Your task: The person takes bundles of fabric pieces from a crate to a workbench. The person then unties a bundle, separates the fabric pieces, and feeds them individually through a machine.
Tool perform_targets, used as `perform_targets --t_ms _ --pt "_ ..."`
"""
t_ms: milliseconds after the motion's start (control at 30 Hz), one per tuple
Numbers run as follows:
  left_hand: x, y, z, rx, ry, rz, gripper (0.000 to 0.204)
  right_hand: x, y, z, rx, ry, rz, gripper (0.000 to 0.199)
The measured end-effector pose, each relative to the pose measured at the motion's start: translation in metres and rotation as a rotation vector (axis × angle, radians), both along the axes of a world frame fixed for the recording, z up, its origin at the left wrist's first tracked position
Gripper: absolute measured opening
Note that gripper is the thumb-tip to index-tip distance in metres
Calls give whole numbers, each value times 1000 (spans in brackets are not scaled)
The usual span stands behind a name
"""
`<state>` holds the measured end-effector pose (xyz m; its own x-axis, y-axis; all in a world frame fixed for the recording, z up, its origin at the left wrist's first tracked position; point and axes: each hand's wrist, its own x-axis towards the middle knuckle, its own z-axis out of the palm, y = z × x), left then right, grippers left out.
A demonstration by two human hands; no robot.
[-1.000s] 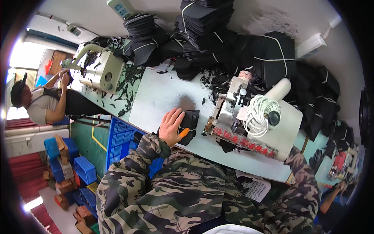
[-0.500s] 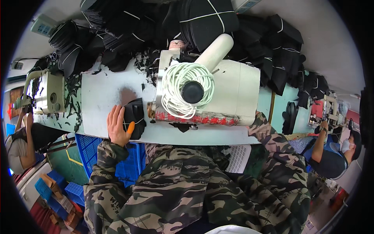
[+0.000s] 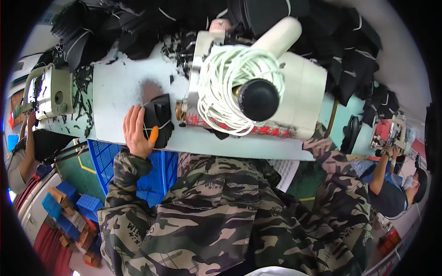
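My left hand (image 3: 136,132) lies with its fingers stretched out along the left side of a bundle of black fabric pieces (image 3: 162,113) tied with thin white string. An orange finger cot (image 3: 154,134) covers the thumb, which touches the bundle. To the right of the bundle stands a cream sewing machine (image 3: 301,87), its head facing the bundle. A coil of white cord (image 3: 221,87) hangs on top of it, around a black knob (image 3: 258,100). My right hand (image 3: 316,145) is at the machine's right end, its fingers hidden.
Tied black stacks (image 3: 271,14) crowd the back of the worktable (image 3: 119,87), with black scraps beside the machine. A blue crate (image 3: 154,177) sits below the front edge. Co-workers sit at another sewing machine (image 3: 57,94) on the left and a red-and-cream one (image 3: 384,131) on the right.
The whole view has shifted, with the machine and coil looking larger and nearer. My left hand stays beside the black bundle. The co-worker on the right has both hands at the machine.
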<state>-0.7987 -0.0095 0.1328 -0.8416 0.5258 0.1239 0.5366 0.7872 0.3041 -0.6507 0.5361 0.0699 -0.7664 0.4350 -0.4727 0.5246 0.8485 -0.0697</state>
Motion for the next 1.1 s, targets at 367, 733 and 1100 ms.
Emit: perform_targets --t_ms 367,733,1100 --pt "4 -1 0 -37 -23 -34 57 2 -12 -7 -44 -13 -5 36" --pt "-11 24 -9 16 -17 -26 58 49 -15 7 -103 -9 -80 38" --pt "-5 -62 -41 485 -697 398 36 82 -245 31 -1163 269 -267 44"
